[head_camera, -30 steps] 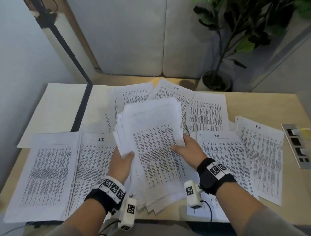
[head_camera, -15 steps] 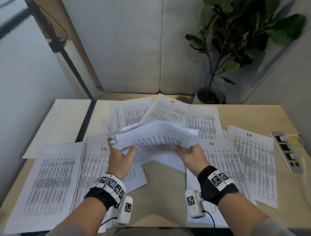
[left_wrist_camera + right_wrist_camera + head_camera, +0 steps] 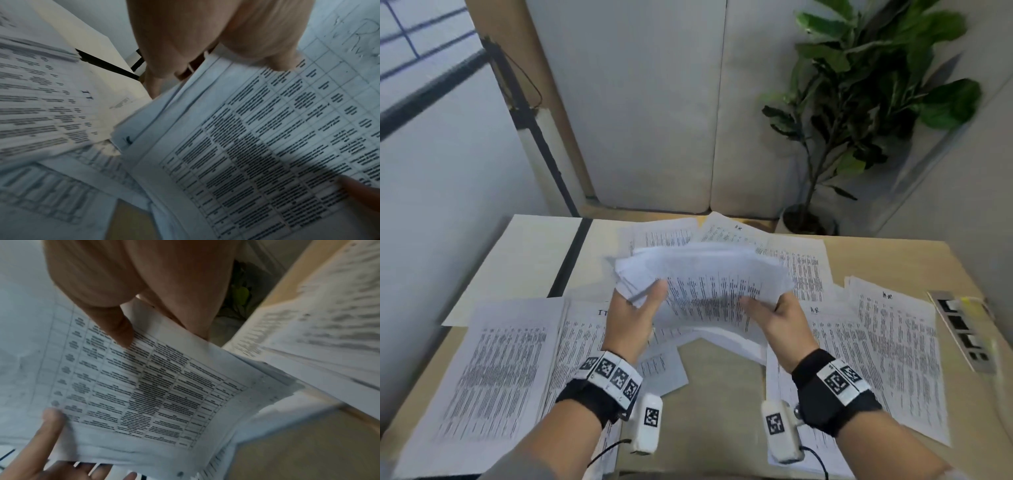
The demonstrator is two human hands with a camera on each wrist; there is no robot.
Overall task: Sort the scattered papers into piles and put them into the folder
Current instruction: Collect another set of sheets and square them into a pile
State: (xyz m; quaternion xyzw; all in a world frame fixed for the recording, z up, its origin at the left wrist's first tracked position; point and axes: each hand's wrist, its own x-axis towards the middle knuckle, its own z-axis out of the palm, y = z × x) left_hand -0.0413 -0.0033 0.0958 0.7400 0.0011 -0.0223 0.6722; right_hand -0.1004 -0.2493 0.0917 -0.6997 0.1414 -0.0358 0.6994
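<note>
A thick, uneven stack of printed sheets is held in the air above the table's middle. My left hand grips its left edge, thumb on top. My right hand grips its right edge, thumb pressed on the top sheet, fingers underneath. The stack sags between the hands. More printed sheets lie spread on the table: a pile marked IT at the left, sheets marked BR at the right, others at the back. An open cream folder with a black spine lies at the back left.
The wooden table shows bare wood below the held stack. A grey socket panel is set into the right edge. A potted plant stands behind the table at the right. Padded wall panels rise behind.
Both hands lifted the stack off the table and tipped it up and away from me. Bare wood now shows where it lay. The head view has tilted up.
</note>
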